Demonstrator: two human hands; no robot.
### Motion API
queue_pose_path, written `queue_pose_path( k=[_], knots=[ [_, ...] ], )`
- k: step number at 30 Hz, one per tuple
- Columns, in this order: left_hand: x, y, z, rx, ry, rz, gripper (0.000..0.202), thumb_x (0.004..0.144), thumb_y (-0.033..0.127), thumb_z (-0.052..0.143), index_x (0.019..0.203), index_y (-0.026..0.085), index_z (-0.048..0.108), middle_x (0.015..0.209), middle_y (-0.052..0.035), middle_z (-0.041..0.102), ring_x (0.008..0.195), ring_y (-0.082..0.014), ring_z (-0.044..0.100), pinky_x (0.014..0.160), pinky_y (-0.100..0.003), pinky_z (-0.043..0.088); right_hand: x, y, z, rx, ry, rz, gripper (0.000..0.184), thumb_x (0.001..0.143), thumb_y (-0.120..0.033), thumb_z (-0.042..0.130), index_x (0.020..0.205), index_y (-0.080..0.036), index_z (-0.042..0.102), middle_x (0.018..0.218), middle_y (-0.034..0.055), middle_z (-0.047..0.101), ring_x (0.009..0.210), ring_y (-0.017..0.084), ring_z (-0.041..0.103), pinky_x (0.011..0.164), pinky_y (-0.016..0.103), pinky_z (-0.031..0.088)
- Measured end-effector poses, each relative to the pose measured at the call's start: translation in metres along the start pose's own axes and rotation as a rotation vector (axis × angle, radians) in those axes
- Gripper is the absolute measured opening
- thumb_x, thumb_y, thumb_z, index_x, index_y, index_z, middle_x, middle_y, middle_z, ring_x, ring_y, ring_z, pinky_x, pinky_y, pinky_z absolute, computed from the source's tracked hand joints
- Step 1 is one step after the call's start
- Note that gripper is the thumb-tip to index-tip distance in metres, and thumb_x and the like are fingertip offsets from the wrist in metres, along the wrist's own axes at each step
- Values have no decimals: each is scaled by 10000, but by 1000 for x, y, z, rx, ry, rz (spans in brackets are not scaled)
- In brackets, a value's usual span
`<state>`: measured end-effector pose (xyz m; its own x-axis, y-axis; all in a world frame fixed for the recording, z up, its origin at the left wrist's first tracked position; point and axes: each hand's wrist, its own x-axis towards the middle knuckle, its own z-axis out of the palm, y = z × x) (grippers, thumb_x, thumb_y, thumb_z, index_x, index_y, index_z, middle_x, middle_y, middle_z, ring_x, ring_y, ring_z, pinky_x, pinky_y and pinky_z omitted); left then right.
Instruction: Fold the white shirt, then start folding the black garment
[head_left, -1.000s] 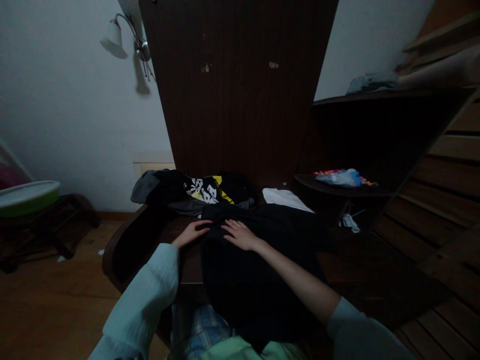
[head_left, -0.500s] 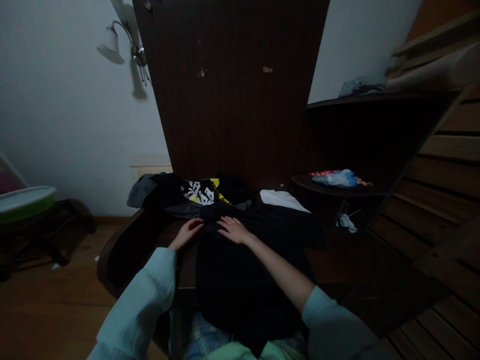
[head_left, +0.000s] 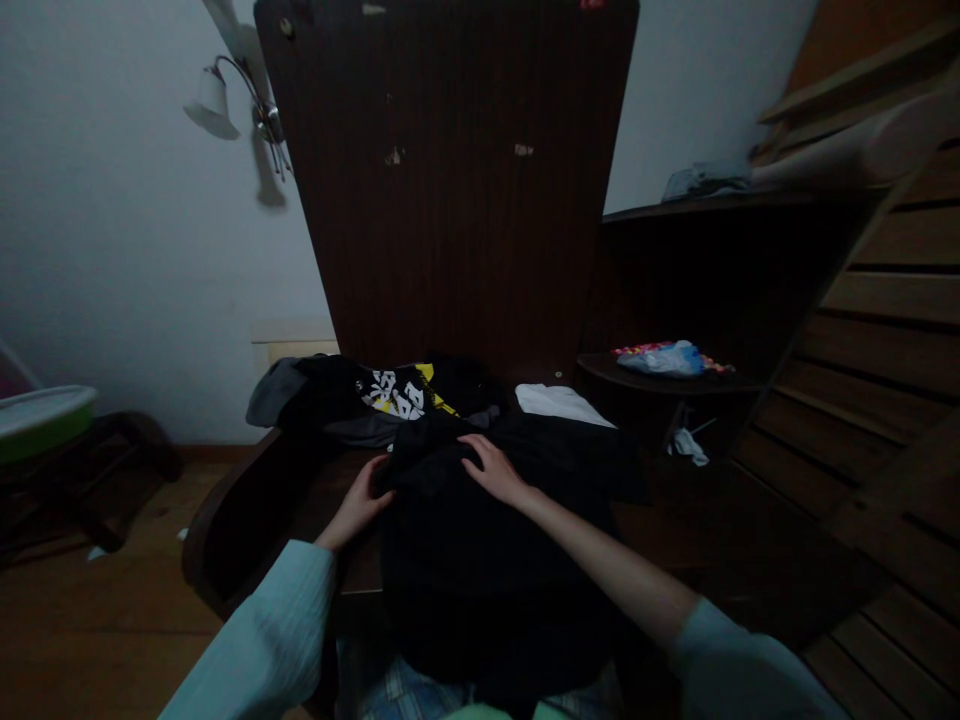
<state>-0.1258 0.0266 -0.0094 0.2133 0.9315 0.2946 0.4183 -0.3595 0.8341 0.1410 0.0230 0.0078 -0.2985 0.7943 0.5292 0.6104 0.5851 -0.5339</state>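
Note:
A black T-shirt (head_left: pixel 487 560) lies over the dark wooden desk top and hangs down toward my lap, with one short sleeve spread to the right. My left hand (head_left: pixel 360 505) grips its left edge, the thumb below and the fingers curled at the cloth. Some of those fingertips are hidden in the dark fabric. Resting on the upper part of the shirt, my right hand (head_left: pixel 495 472) is open, its fingers spread. Behind both hands lies a black and grey garment (head_left: pixel 337 395) with a white and yellow print.
A folded white cloth (head_left: pixel 562 403) lies by the tall dark panel (head_left: pixel 450 220). On the right, a corner shelf (head_left: pixel 637 385) bears a blue and white plastic bag (head_left: pixel 671 358). A green basin (head_left: pixel 45 425) stands on a stool at the left. A wall lamp (head_left: pixel 214 105) hangs above.
My left hand has come down and slightly left, gathering the shirt's left edge. My right hand has shifted slightly right, its fingers more bent. The cloth near them has bunched up; the view tilted slightly.

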Motion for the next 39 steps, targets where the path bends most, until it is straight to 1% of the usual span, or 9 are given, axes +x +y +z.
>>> queue_pose_path(
  k=[4,7,10,13,18,26,32,36,39],
  knots=[
    [-27,16,-5,392,164,-56,474,628,478,586,977,172,489,1034,-87,497,885,-239,549,771,-361,448,-51,23,-67,-37,119,241,211,775,-341,416,878,-187,518,801,38,571,676,145,552,627,270,446],
    [-43,32,-9,614,102,-123,393,667,585,491,684,192,497,778,-53,524,744,-240,550,699,-358,432,-89,40,-120,-214,30,452,288,765,-465,412,649,-212,487,580,-3,516,564,152,512,548,265,393],
    [-48,40,-10,636,2,-139,407,700,584,436,543,208,458,673,-39,529,719,-231,548,674,-323,407,-116,47,-150,-369,-138,651,449,748,-584,379,522,-211,487,534,21,529,543,174,518,532,279,355],
    [-49,41,-10,523,-69,-168,390,695,558,452,535,203,472,628,-25,538,665,-203,539,615,-287,387,-131,45,-154,-402,-229,746,472,722,-611,400,505,-209,520,568,42,569,571,187,539,524,273,332],
    [-57,41,-4,153,-110,-215,334,649,520,525,598,195,470,585,25,511,591,-147,493,556,-241,384,-135,48,-134,-285,-220,639,352,663,-488,502,473,-208,402,474,-25,463,483,124,449,480,236,277],
    [-29,50,-22,-532,339,-504,118,652,272,548,668,155,541,628,14,573,558,-118,528,539,-215,429,-97,60,-146,164,306,679,348,567,-532,551,553,-211,419,465,-62,419,458,106,411,454,223,312],
    [-7,84,-43,-694,409,-268,237,607,333,656,711,172,518,579,72,530,475,-71,497,453,-160,395,-59,41,-179,593,509,581,343,561,-483,659,679,-209,489,534,-57,501,469,98,469,428,199,351],
    [-6,89,-44,-636,338,-229,374,509,343,756,742,190,506,534,105,483,417,-40,462,387,-115,342,-55,42,-183,595,340,691,237,593,-384,664,705,-214,543,602,-21,593,523,130,537,470,228,416],
    [-10,86,-44,-612,180,-253,459,502,307,772,892,210,553,737,41,611,586,-106,595,495,-170,459,-58,46,-183,609,284,711,210,619,-329,654,785,-224,579,691,1,644,597,147,585,510,240,455]
  ],
)
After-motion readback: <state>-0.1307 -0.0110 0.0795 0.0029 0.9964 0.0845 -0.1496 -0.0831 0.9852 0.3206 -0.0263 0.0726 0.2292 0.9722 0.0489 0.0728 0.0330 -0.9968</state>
